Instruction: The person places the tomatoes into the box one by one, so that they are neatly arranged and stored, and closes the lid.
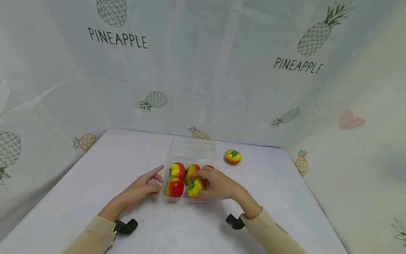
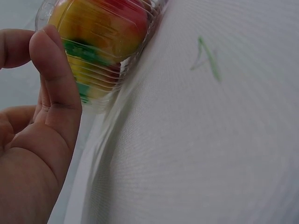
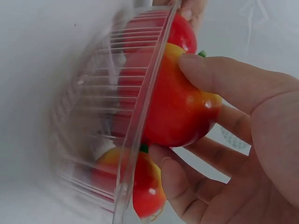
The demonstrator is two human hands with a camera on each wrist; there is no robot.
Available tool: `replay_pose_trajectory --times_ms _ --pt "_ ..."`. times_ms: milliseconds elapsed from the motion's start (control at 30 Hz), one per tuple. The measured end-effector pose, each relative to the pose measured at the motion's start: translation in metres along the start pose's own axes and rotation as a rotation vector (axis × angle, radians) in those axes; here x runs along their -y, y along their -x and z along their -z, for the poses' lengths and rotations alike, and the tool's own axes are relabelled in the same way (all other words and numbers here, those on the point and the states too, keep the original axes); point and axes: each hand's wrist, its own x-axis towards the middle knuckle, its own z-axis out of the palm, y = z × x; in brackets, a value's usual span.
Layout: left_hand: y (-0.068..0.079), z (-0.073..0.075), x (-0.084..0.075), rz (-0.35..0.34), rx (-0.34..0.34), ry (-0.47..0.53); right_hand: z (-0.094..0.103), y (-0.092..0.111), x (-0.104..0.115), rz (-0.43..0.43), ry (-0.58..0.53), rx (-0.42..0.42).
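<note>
A clear plastic box (image 1: 190,199) holds several glossy red-and-yellow fruits with green leafy tops, among them a fruit (image 1: 174,187) at the front left. My right hand (image 1: 219,184) reaches in from the right and grips a yellow-red fruit (image 1: 194,188) at the front of the box. In the right wrist view, thumb and fingers curve round this fruit (image 3: 175,102), whose lower part sits inside the box wall. Beside the box's left side is my left hand (image 1: 142,188), index finger extended, holding nothing. Its thumb (image 2: 56,70) is close to the box wall; contact is unclear.
The box's clear lid (image 1: 191,150) lies folded back behind it. One more red-and-yellow fruit (image 1: 233,156) sits on the white tabletop (image 1: 272,197), right of the lid. A pineapple-printed cloth (image 1: 203,70) hangs behind the table.
</note>
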Motion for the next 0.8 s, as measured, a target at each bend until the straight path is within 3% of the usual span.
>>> replay_pose_trajectory --times_ms 800 --pt "0.0028 -0.001 -0.0057 -0.04 0.013 -0.005 -0.0081 -0.0065 0.003 -0.021 0.001 0.007"
